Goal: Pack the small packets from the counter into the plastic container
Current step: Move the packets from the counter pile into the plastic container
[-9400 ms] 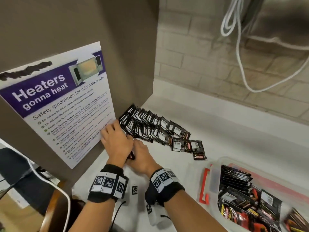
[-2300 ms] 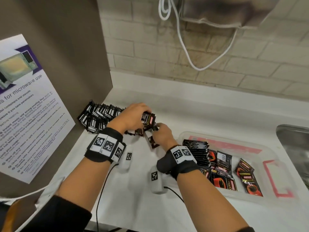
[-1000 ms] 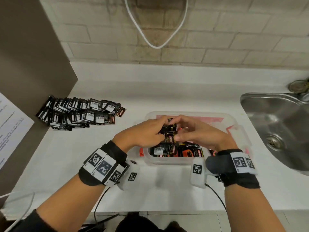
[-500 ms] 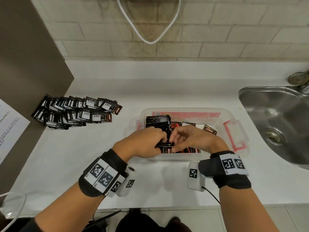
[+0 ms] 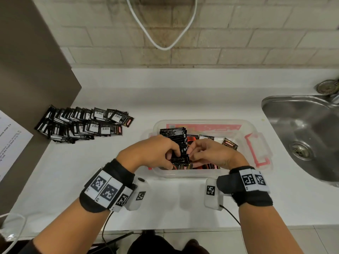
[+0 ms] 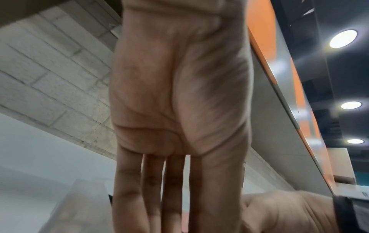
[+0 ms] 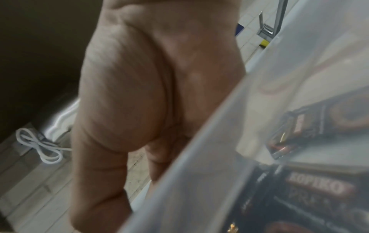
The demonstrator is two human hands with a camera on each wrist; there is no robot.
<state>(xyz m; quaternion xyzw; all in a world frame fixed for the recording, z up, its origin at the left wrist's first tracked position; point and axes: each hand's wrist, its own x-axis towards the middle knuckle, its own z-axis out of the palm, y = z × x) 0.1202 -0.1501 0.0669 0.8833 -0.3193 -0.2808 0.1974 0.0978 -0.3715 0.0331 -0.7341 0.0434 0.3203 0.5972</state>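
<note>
Plastic container (image 5: 205,174) on white counter (image 5: 165,202), left of steel sink (image 5: 302,129). Left hand (image 5: 152,153) and right hand (image 5: 211,153) inside near wall of container, pinching upright stack of packets (image 5: 178,143). Grip detail unclear, probably thumbs and forefingers. Loose packet pile (image 5: 82,123) far left of container.

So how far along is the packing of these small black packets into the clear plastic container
Partly done. A row of small black packets already stands inside the clear plastic container, with loose ones beside it. In hand: the left hand and right hand are setting a small stack in at the near end. Left: the large pile of packets on the white counter.
</note>
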